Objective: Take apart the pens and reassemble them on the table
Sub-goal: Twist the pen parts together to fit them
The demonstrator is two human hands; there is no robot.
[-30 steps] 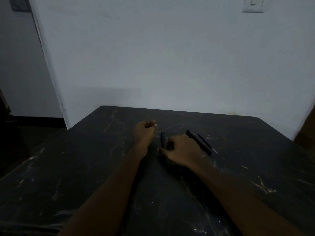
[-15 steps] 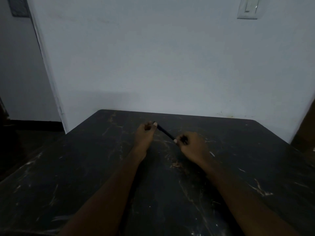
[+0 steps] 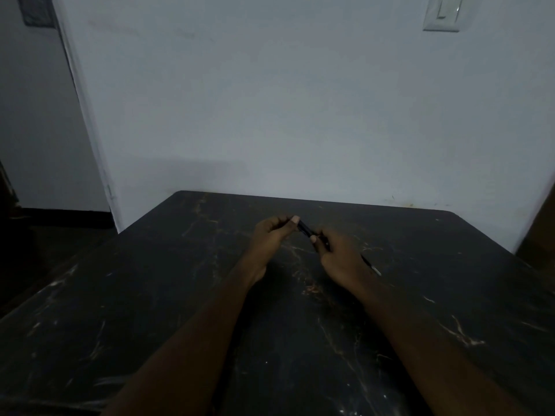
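Pinching one pen [image 3: 304,228] between left hand [image 3: 270,235] and right hand [image 3: 339,256] above the tabletop [image 3: 150,295]; another part [image 3: 372,267] lying beside. Probably mid-task; whether separating or rejoining, unclear.

We see one dark pen [image 3: 304,228], short stretch of barrel visible only, slanting from the left hand's [image 3: 271,235] thumb tip down-right to the right hand's [image 3: 339,256] thumb; both ends are hidden inside the fingers, and it is lifted off the table [image 3: 150,295]. Colour reads black or dark blue, too dim to tell which. A second thin piece, the refill [image 3: 372,267], pokes out just behind the right hand on its far right side: dark shaft, pale silvery tip, slanting down-right, lying on the table. We cannot tell whether the held pen is whole or partly apart.
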